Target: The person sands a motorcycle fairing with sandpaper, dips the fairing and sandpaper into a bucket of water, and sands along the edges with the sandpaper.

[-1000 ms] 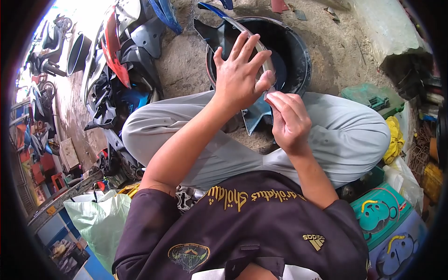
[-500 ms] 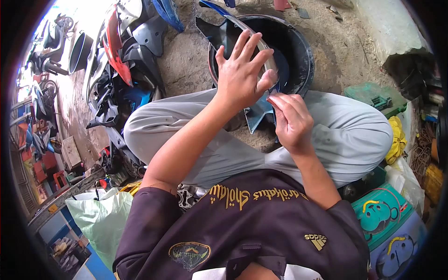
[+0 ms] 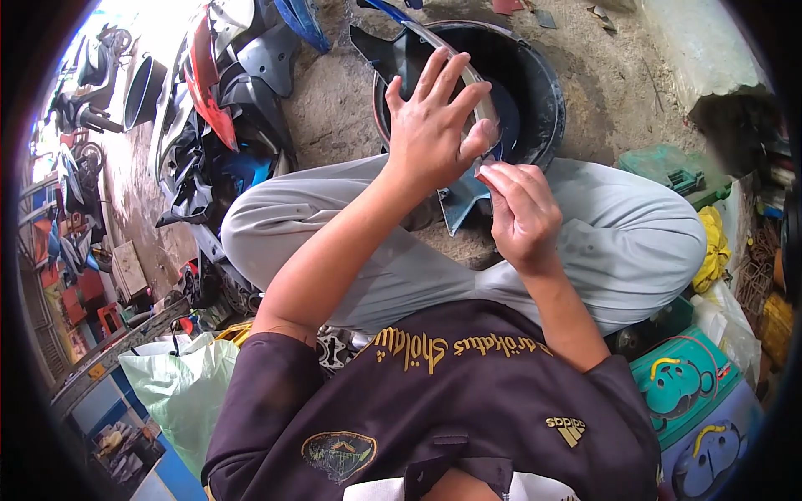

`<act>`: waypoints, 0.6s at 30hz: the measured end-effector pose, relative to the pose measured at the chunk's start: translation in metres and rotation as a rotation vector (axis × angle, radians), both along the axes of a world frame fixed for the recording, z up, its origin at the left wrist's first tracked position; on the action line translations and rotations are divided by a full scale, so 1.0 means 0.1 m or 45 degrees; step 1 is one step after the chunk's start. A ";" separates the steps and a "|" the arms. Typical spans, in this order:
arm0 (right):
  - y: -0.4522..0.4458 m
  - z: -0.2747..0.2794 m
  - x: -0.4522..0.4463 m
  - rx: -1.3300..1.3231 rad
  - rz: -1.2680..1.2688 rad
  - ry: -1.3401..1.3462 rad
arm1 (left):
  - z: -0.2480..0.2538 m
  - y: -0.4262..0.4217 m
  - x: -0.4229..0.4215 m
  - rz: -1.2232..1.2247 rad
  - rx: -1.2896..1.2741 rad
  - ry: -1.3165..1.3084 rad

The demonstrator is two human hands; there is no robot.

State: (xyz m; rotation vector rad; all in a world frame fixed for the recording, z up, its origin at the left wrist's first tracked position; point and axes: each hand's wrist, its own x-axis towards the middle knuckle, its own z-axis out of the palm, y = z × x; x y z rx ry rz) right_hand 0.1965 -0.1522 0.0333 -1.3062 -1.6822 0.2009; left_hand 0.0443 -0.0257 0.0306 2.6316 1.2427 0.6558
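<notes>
A long curved panel (image 3: pixel 447 50), blue at its far tip and pale along its edge, lies across a round black basin (image 3: pixel 545 100) of dark water. My left hand (image 3: pixel 434 125) rests on the panel with its fingers spread apart. Close to the panel's near end, my right hand (image 3: pixel 522 204) has its fingertips pinched together; a small reddish edge shows at them, too small to name. Below the hands, a blue pointed part (image 3: pixel 459 200) of the panel shows between my legs.
Motorcycle fairings, including a red one (image 3: pixel 203 79), are piled at the left. A green case (image 3: pixel 668 171) and a yellow cloth (image 3: pixel 710 250) lie at the right, with a teal box (image 3: pixel 681 376) nearer. A pale green sack (image 3: pixel 184 392) stands at the lower left.
The view has shifted slightly. My left hand has moved a little up along the panel, while my right hand keeps nearly the same place and pinch.
</notes>
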 end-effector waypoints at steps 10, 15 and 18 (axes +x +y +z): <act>0.01 0.05 0.00 0.002 0.017 0.037 | -0.03 0.02 0.00 -0.020 0.028 -0.059; 0.05 0.09 -0.01 0.047 -0.007 0.069 | -0.02 0.00 0.02 -0.013 0.014 -0.065; 0.01 0.03 -0.01 -0.030 -0.005 0.078 | -0.05 0.02 0.00 -0.018 0.036 -0.066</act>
